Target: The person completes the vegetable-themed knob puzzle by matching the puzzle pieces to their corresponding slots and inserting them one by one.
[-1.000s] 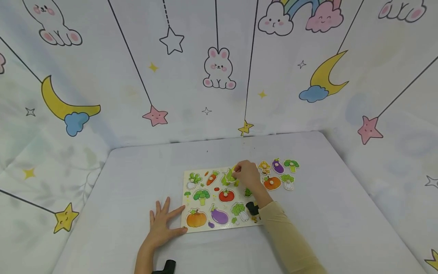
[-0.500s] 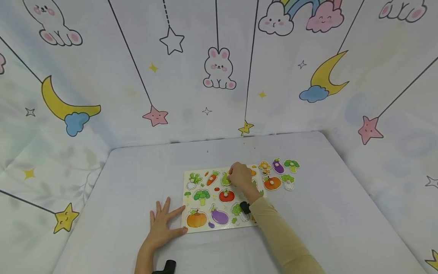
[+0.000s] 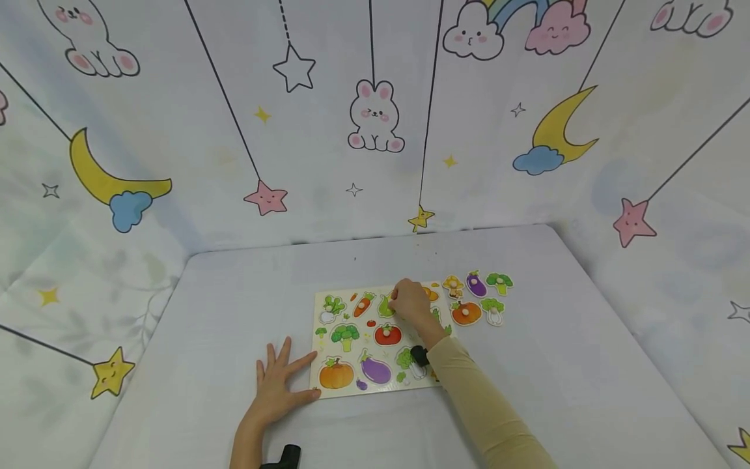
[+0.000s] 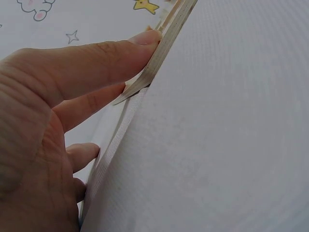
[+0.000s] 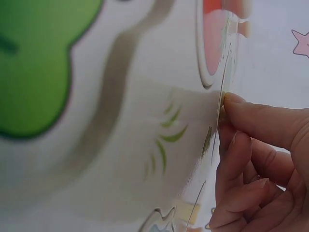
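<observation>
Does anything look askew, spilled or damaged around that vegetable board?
Nothing stands out: the board lies flat, the five loose pieces lie face up by its edge, and no spill or damage is visible.

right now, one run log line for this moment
left hand: touching puzzle board, left edge | right hand: pinching green piece at board | tomato piece: on board | eggplant piece, broccoli piece: on table beside board

Vegetable-printed cream board (image 3: 325, 350), green piece (image 3: 384, 307), red tomato (image 3: 388, 339), purple eggplant (image 3: 478, 289), beige sleeve (image 3: 483, 400)
</observation>
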Demonstrator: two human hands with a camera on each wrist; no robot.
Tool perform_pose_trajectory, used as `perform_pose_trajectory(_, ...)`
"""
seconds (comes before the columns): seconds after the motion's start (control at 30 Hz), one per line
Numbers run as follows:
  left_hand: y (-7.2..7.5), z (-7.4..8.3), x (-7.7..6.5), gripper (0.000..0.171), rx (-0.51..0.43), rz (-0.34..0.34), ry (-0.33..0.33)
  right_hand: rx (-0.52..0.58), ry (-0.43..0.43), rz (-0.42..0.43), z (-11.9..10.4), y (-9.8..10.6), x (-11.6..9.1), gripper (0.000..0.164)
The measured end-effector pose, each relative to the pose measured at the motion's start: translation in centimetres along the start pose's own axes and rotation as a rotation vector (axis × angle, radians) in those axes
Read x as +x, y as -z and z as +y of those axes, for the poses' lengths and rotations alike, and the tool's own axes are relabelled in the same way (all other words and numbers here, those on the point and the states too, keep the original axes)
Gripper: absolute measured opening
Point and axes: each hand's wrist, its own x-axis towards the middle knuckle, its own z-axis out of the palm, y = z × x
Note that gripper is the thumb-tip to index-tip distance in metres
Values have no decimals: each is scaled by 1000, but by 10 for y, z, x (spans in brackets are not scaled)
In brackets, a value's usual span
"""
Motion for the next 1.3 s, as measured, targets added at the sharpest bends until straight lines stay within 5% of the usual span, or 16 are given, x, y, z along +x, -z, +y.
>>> perform_pose_trajectory(0.47,0,0,0,76,-3,-4,8,23,3,-3,2,3,-4,15)
perform_pose_trajectory(0.7,-2,-1,1,75,-1,-4,5,83,68,3,13,31,-25,30)
perform_pose_trajectory(0.87,-1,-1,0,76,6,0,-2,140,115,22,34,56,-41,31)
perform_pose_trajectory(1.3,-1,-3,0,77,-7,16,-30,55,-2,144,127,117,-51,37)
